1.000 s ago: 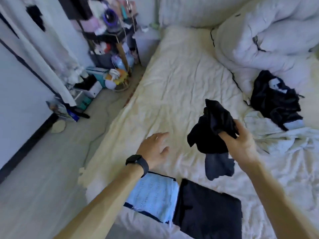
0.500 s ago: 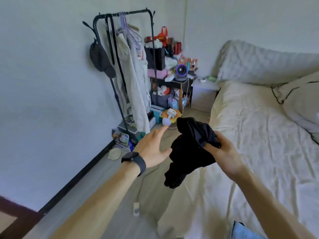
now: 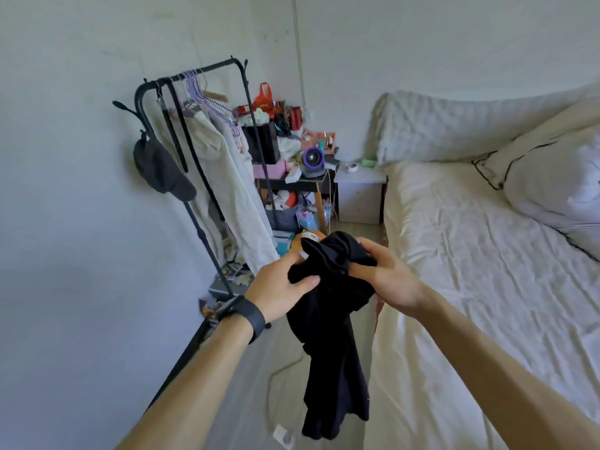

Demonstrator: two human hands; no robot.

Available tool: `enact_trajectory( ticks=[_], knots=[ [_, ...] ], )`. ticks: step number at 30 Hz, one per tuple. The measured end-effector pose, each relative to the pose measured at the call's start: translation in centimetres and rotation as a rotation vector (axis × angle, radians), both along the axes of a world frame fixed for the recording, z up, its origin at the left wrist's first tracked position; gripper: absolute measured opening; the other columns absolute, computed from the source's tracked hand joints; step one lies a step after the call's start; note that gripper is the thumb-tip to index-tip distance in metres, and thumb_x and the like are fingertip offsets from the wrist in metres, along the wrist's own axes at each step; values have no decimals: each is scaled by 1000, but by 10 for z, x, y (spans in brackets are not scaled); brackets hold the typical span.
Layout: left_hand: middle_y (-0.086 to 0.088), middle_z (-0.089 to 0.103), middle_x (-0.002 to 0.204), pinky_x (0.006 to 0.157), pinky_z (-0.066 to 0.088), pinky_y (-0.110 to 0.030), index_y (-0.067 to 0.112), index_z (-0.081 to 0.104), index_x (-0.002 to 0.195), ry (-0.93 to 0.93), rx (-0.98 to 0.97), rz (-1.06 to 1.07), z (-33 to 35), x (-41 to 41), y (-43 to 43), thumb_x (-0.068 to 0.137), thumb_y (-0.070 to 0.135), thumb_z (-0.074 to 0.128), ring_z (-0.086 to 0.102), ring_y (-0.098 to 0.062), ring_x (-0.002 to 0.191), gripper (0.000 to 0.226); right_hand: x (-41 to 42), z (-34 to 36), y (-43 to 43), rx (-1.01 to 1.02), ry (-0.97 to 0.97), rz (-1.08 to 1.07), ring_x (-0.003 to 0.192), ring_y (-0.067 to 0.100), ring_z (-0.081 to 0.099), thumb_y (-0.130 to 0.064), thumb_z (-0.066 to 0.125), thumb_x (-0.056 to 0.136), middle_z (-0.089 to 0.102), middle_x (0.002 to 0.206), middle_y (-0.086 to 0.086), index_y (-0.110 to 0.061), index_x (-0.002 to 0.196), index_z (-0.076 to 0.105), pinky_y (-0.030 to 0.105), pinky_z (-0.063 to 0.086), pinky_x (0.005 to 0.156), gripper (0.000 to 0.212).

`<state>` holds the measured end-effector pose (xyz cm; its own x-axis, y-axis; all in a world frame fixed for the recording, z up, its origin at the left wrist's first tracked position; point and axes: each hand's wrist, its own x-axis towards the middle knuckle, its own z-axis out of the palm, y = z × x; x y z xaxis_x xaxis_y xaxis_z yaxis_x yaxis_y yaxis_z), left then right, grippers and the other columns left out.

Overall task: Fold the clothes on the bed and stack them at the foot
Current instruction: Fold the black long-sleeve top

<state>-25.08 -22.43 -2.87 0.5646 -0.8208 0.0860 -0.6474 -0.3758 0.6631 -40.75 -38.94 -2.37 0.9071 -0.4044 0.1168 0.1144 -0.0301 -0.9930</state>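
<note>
**Black garment bunched between two hands, just off the bed's edge**

The person's hands meet straight ahead, at twelve o'clock, over the strip of floor beside the bed (image 3: 470,287). The left hand (image 3: 279,287), with a dark watch (image 3: 246,315) on its wrist, grips the crumpled top of the black garment (image 3: 334,336), thumb laid across the front and fingers curled behind. The right hand (image 3: 386,280), at its three o'clock, has its fingers curled round the same bunch of cloth. The two hands are close together, with only the cloth between them.

From the hands the rest of the garment hangs toward six o'clock, loose and twisted, over the floor and close to the mattress side. None of it lies on the bed.

The bed runs from one to five o'clock under a creased cream sheet, with a white duvet (image 3: 552,177) heaped at two o'clock. At ten o'clock a black clothes rack (image 3: 194,177) stands against the wall, pale coats hanging from it and a dark cap (image 3: 162,173) on its outer hook. Beyond the hands is a cluttered small table bearing a purple fan (image 3: 313,159), and a white nightstand (image 3: 360,196) stands between it and the bed. A pale cable (image 3: 276,378) trails over the floor at seven o'clock.
</note>
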Motion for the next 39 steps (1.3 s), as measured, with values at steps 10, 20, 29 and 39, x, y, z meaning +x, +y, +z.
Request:
enact_trajectory(
  ticks=[10, 20, 29, 39],
  knots=[
    [10, 63, 111, 88, 52, -31, 45, 46, 133, 92, 8, -223, 65, 138, -159, 80, 42, 81, 64, -16, 102, 64, 103, 37, -121, -129, 54, -231, 105, 20, 72, -8, 68, 96, 74, 112, 10, -15, 121, 66, 33, 58, 90, 25],
    [6, 70, 78, 67, 46, -29, 22, 76, 99, -92, -171, -289, 129, 214, -296, 94, 49, 62, 64, -13, 77, 31, 147, 76, -244, -707, 398, -662, 74, 1, 63, -41, 58, 99, 68, 78, -17, -45, 91, 59, 22, 47, 60, 10],
    [9, 73, 88, 68, 47, -13, 27, 71, 101, 54, -169, -616, 153, 286, -457, 100, 32, 59, 68, 0, 79, 13, 177, 102, -342, -853, 546, -1099, 77, 20, 61, -43, 56, 100, 62, 76, -13, -35, 92, 60, 36, 52, 68, 12],
    [13, 57, 125, 97, 48, -28, 35, 52, 133, 348, -45, -968, 118, 279, -588, 71, 61, 81, 57, -7, 115, 73, 223, 134, -412, -500, 385, -1263, 82, 6, 67, -31, 60, 99, 71, 82, -15, -44, 85, 63, 23, 51, 72, 20]
  ],
)
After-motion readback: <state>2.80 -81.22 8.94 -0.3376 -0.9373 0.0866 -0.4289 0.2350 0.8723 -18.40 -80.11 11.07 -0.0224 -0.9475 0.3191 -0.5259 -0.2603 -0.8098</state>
